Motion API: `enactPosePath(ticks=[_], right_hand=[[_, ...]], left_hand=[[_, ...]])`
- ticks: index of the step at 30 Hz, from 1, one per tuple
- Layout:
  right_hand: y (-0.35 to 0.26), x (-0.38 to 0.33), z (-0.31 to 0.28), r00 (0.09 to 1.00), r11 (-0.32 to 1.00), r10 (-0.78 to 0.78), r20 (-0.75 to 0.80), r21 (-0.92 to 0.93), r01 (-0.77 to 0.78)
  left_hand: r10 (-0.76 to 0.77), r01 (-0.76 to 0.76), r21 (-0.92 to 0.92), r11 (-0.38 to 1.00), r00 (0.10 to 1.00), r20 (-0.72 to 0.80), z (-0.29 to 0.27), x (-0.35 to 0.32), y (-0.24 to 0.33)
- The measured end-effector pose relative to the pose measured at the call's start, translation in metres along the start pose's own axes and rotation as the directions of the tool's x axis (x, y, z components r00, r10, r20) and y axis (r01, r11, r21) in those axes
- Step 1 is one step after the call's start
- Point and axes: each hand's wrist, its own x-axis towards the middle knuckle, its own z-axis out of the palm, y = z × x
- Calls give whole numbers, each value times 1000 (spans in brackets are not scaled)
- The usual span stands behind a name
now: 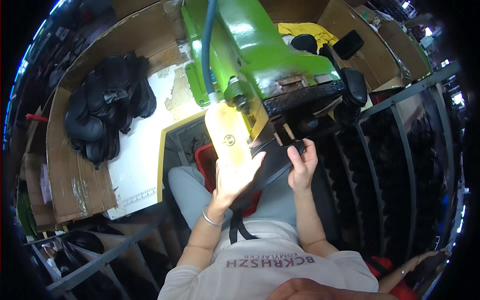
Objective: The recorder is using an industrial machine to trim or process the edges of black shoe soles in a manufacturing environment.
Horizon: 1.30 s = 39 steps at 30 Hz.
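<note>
A dark, smooth, curved piece lies under the head of a green machine; its exact kind does not show. My right hand pinches the right edge of this piece between thumb and fingers. On the other side, my left hand is beside the piece, its thumb stretched toward it. The left fingers are lost in the glare of a bright work lamp on a grey cable, so their grip is hidden. The machine's black arm hangs just above my right fingertips.
A pile of black padded pieces rests on a white tabletop walled with cardboard. Metal racks with dark pieces stand at right. A yellow cloth lies behind the machine. Another person's arm shows at lower right.
</note>
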Motion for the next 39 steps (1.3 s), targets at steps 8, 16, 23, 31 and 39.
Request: enactPosePath(ticks=[8,16,23,31,39], right_hand=[[2,-2,24,962,988,126,244,-120,-99],[28,-57,-21,943,955,211,258,-260,-143],[12,-109,-101,724,762,639,261,-342,-549],[-18,-77,-134,889,890,442,121,-181,-418],[19,-115,-96,754,802,594,281,-126,-584]], left_hand=[[-304,249,-348,904,946,-114,-10,-45,-5],[11,-21,-186,982,998,-56,22,4,-17],[-113,53,-402,914,986,-127,27,-25,-28],[-288,163,-727,667,956,-49,37,-29,3],[-42,-29,-355,934,981,-192,29,1,2]])
